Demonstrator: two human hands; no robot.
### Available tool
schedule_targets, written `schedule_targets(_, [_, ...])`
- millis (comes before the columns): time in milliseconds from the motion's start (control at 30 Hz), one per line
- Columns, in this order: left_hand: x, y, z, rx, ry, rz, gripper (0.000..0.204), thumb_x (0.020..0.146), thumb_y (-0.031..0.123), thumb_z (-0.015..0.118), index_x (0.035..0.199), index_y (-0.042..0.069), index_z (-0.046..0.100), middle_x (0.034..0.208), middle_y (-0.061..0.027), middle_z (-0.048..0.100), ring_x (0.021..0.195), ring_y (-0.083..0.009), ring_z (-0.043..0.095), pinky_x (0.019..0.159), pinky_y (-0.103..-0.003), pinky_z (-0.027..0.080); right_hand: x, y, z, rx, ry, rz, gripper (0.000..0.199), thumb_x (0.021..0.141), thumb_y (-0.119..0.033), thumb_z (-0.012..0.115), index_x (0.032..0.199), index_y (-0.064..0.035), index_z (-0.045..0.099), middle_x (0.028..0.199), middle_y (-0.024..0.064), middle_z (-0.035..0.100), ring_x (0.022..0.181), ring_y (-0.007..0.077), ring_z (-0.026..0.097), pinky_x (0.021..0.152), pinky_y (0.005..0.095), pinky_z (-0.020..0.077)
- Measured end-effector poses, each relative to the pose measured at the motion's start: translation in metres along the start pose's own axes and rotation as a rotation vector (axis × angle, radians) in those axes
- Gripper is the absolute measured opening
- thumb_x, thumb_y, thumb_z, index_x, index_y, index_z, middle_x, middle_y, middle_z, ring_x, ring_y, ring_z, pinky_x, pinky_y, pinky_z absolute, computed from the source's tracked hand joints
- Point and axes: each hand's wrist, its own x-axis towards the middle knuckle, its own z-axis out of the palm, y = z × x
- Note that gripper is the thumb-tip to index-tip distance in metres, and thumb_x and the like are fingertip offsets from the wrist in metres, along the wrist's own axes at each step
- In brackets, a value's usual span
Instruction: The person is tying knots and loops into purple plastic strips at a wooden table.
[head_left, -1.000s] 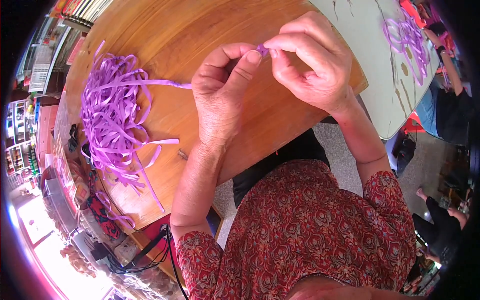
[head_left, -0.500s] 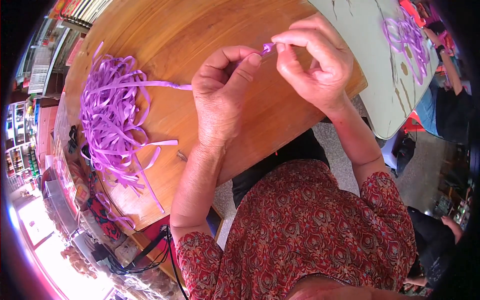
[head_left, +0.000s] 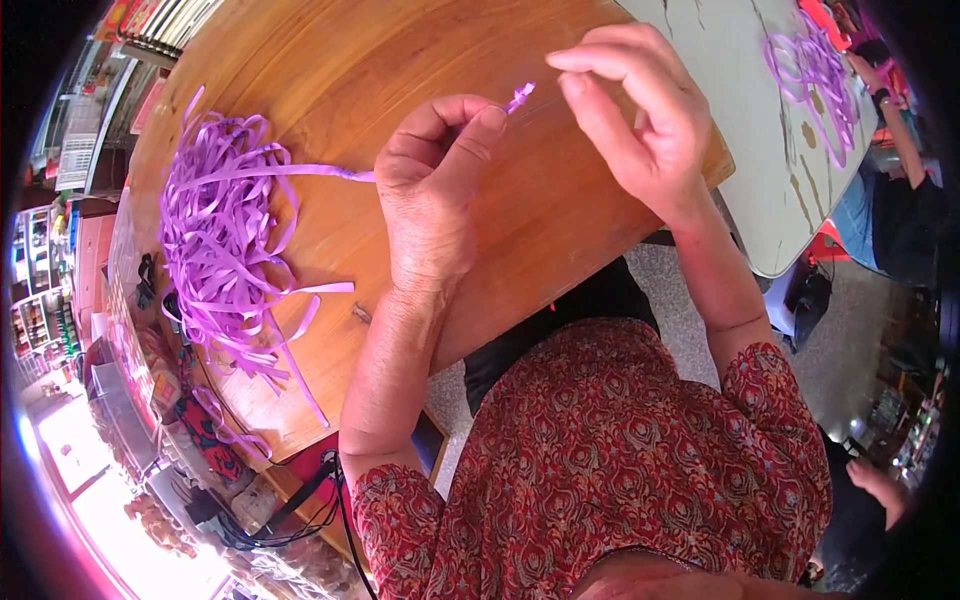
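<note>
My left hand (head_left: 435, 190) pinches a thin purple ribbon (head_left: 300, 170) between thumb and forefinger; its short curled end (head_left: 519, 97) sticks out past the fingertips. The ribbon runs left from the fist to a loose heap of purple ribbon (head_left: 225, 255) on the round wooden table (head_left: 340, 80). My right hand (head_left: 630, 110) hovers just right of the ribbon end, fingers apart, thumb and forefinger close to the tip but not touching it.
A pale worn table (head_left: 740, 130) stands to the right with more purple ribbon loops (head_left: 815, 75) on it. Another person's arm (head_left: 900, 130) reaches toward it at the far right. Cables and clutter (head_left: 200, 440) lie below the wooden table's left edge.
My right hand has let go of the ribbon end and drawn slightly right and open. The left hand keeps its pinch and has barely moved.
</note>
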Motion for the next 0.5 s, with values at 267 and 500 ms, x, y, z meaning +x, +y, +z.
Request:
schedule_targets(267, [-0.001,0.0,0.006,0.041,-0.032,0.034,0.004,0.085,0.003,0.062,0.088,0.001,0.062,0.079,0.0023,0.059,0.072,-0.0039,0.051,0.067,-0.018,0.041,0.007,-0.004,0.002,-0.211,-0.214,-0.223,0.031,0.061,-0.016,0.076,0.091,-0.0084,0.07,0.084,-0.0002,0.06,0.079,0.0193,0.055,0.071,0.0302,0.0424])
schedule_targets(500, [0.003,-0.003,-0.003,0.349,-0.047,0.171,0.005,0.082,-0.003,0.063,0.084,0.001,0.061,0.075,0.0031,0.057,0.068,-0.0028,0.049,0.063,-0.016,0.041,0.004,0.009,-0.013,-0.218,-0.278,-0.259,0.021,0.059,-0.01,0.077,0.076,-0.0059,0.066,0.073,0.0011,0.056,0.076,0.0204,0.053,0.069,0.0308,0.0423])
